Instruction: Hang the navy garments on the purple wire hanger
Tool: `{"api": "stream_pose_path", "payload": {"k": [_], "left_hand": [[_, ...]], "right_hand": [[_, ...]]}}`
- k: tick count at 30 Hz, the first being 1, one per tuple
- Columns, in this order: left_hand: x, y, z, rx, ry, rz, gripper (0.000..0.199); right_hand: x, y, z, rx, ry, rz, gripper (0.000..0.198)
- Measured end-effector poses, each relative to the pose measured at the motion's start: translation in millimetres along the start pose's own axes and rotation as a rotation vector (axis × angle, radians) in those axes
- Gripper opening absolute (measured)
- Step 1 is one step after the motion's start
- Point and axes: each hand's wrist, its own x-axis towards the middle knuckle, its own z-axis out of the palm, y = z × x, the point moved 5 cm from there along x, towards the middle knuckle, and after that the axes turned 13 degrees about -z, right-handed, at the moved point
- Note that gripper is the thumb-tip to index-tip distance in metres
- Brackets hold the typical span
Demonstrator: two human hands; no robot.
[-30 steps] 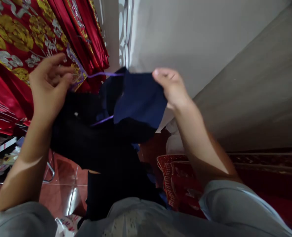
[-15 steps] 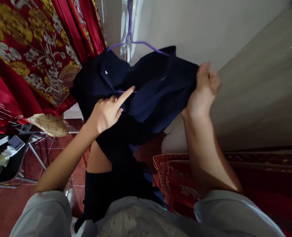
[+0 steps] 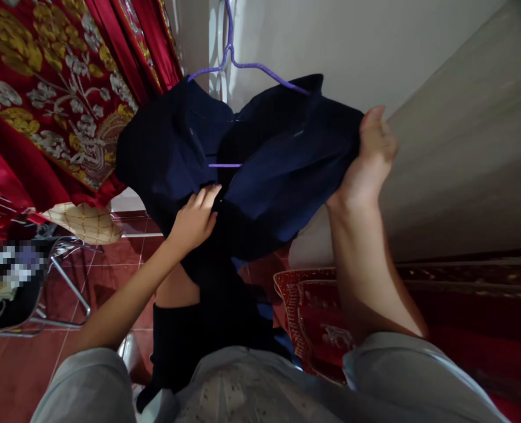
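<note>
A dark navy shirt (image 3: 282, 182) hangs open at the front on a purple hanger (image 3: 260, 69), whose lower bar shows through the gap. Closed around the garment's right shoulder or sleeve edge is my right hand (image 3: 372, 158), holding it out to the side. Lower down, my left hand (image 3: 196, 220) has its fingers bent together at the front edge, pinching the cloth near the opening. The fabric below both hands falls into shadow, so its hem is hard to make out.
A red cloth with gold and silver embroidery (image 3: 66, 88) hangs at left. Below it stands a black chair (image 3: 31, 311) with things on it, partly blurred. A pale wall (image 3: 375, 53) is behind, and red embroidered fabric (image 3: 322, 329) lies at lower right.
My left hand has moved down from the hanger's lower bar, its pointing finger now folded in at the shirt's front edge. My right hand has shifted slightly outward, still holding the cloth.
</note>
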Motion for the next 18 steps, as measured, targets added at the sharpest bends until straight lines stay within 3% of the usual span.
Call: {"api": "stream_pose_path", "payload": {"k": [3, 7, 10, 12, 13, 15, 16, 18], "left_hand": [[0, -2, -4, 0.052, -0.011, -0.03, 0.063], [-2, -3, 7, 0.219, -0.153, 0.028, 0.044], [-7, -3, 19, 0.215, -0.219, 0.081, 0.024], [-11, 1, 24, 0.135, -0.197, 0.133, 0.021], [-14, 3, 25, 0.075, -0.166, 0.156, 0.021], [-20, 10, 25, -0.089, -0.1, 0.18, 0.017], [-23, 13, 24, -0.183, -0.074, 0.179, 0.015], [-27, 20, 25, -0.356, -0.044, 0.168, 0.012]], "right_hand": [[-1, 9, 3, 0.158, -0.027, 0.04, 0.027], [-1, 23, 5, 0.162, -0.114, 0.089, 0.036], [1, 28, -5, 0.029, -0.096, 0.054, 0.028], [-3, 23, -15, -0.222, -0.04, -0.004, 0.01], [-9, 16, -18, -0.359, -0.022, -0.05, 0.013], [-32, -3, -18, -0.516, 0.012, -0.176, 0.039], [-48, -13, -15, -0.52, 0.027, -0.233, 0.042], [-88, -29, -9, -0.396, 0.073, -0.271, 0.021]]}}
